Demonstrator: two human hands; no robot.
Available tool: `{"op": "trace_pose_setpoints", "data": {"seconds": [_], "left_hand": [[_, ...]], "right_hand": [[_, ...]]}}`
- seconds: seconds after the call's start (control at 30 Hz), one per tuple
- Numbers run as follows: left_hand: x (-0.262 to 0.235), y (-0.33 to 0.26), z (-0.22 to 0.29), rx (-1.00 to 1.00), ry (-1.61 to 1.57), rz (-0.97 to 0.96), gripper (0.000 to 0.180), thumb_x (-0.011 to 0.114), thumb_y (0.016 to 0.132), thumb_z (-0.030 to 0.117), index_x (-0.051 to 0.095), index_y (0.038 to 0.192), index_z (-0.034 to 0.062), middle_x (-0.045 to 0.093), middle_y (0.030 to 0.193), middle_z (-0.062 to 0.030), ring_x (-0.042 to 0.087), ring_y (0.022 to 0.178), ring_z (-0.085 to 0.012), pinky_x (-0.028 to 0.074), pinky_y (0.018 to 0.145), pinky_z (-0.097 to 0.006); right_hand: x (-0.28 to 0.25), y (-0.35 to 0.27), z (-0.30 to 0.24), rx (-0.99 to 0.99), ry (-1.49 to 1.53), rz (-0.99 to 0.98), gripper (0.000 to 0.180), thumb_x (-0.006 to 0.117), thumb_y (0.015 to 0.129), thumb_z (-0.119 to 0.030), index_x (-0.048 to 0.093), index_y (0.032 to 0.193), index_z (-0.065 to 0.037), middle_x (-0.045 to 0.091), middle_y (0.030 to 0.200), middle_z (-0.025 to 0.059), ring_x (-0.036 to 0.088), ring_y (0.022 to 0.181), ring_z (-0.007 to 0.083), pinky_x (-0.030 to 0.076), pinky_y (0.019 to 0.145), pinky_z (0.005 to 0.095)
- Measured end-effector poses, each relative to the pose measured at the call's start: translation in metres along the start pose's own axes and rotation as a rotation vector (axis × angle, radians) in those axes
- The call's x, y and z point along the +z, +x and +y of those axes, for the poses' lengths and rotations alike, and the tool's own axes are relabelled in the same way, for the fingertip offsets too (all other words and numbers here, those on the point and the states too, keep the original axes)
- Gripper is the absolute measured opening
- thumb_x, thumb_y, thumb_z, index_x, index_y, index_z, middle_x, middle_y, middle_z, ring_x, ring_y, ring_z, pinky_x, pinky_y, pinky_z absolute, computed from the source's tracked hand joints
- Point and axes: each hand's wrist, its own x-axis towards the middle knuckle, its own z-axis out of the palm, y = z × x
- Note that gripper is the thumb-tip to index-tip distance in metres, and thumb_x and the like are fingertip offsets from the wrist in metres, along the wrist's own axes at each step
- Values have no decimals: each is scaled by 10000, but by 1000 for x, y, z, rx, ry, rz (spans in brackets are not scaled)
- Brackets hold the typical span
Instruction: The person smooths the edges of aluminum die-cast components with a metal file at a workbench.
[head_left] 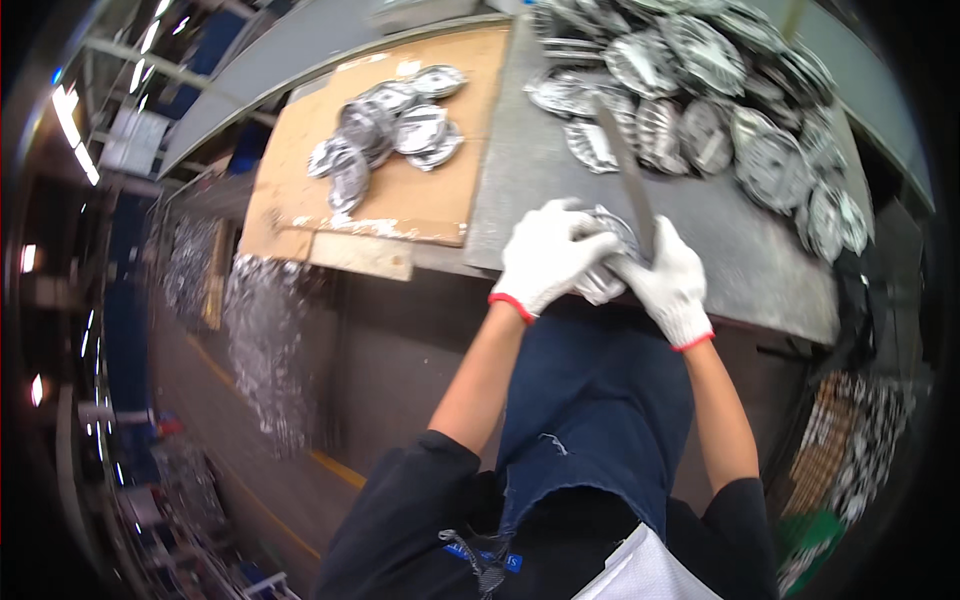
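Observation:
At the near edge of the grey metal table (490,200), my left hand (553,255), in a white knitted glove with a red cuff, is closed on a round silver metal casting (602,286). Much of the casting is hidden by the fingers. My right hand (672,288), gloved alike, grips a long flat grey metal file (630,175) that points away from me over the table. Its fingers are close against the casting's right side, and the file's lower end is hidden in the glove.
A heap of similar silver castings (705,150) covers the far right of the table. On a cardboard sheet (420,200) to the left lies a smaller group of castings (370,135). Silver parts (265,340) are stacked below left, and more stacked parts (850,440) stand low on the right.

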Motion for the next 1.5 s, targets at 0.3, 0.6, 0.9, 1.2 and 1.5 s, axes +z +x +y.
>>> {"op": "trace_pose_setpoints", "data": {"seconds": [0.3, 0.6, 0.9, 1.2, 1.5], "left_hand": [[-71, 0, -26, -441, -581, -109, 301, 830, 996, 266, 851, 1086, -21, 838, 969, -56, 734, 872, -95, 589, 816, -267], [-151, 69, -108, -503, -814, 550, 349, 808, 1046, 323, 819, 1277, 62, 796, 1190, -3, 703, 1063, -102, 534, 912, -298], [-7, 68, 19, -370, -981, -125, 368, 819, 1049, 319, 818, 1283, 35, 810, 1133, -32, 713, 955, -104, 585, 844, -291], [73, 147, 82, -79, -632, -181, 356, 829, 1011, 335, 854, 1158, 11, 781, 918, -9, 660, 826, -71, 531, 777, -253], [55, 135, 77, 109, -343, -145, 345, 763, 962, 372, 887, 1045, 61, 840, 922, -112, 786, 844, -205, 604, 824, -355]], "right_hand": [[0, -8, 10, -59, 68, 29, 541, 934, 875, -454, 656, 1113, -56, 672, 763, 134, 685, 677, 332, 562, 685, 429], [-3, -10, 12, -118, 38, 85, 451, 855, 965, -425, 654, 1131, -57, 676, 754, 179, 710, 716, 429, 549, 660, 499], [-5, -19, 14, -143, 216, 215, 318, 847, 996, -278, 669, 1099, -35, 690, 769, 138, 691, 669, 284, 554, 664, 406], [3, -23, 20, 41, 893, 423, 233, 749, 1090, -154, 565, 968, -79, 584, 694, -9, 539, 559, 72, 468, 537, 289], [3, -26, 25, 69, 957, 461, 218, 733, 1103, -141, 557, 990, -80, 554, 670, -24, 547, 547, 69, 456, 520, 278]]}}
